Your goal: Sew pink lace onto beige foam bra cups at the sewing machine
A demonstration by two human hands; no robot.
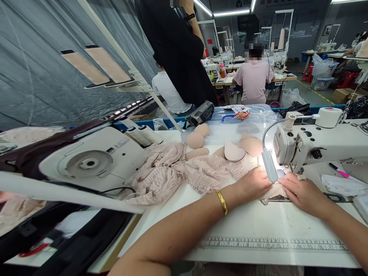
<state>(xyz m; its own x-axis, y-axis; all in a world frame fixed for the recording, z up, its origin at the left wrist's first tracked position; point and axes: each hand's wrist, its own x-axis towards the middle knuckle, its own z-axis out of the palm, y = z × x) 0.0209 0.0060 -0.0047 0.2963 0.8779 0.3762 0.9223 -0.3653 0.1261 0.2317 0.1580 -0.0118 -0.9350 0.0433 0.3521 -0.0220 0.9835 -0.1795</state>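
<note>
Under the lit needle area of a white sewing machine [290, 147], a piece of beige fabric [276, 191] lies on the table. My left hand [255, 183] is closed at the fabric's left side, its fingertips partly hidden by a small grey lamp [269, 165]. On the right side, my right hand [303, 193] rests with fingers stretched out and pressing on the same piece, close to the needle. Beige lace fabric [201, 172] trails leftward from my left hand in a loose heap. Behind it lie beige oval pads [234, 152], some of them stacked.
Thread cones [148, 135] stand beside another machine head [92, 163] at left. A ruler strip [270, 243] runs along the front edge. A pink-and-black pen [339, 170] lies at right. A person in black [184, 50] stands behind the table; another in pink [254, 78] sits beyond.
</note>
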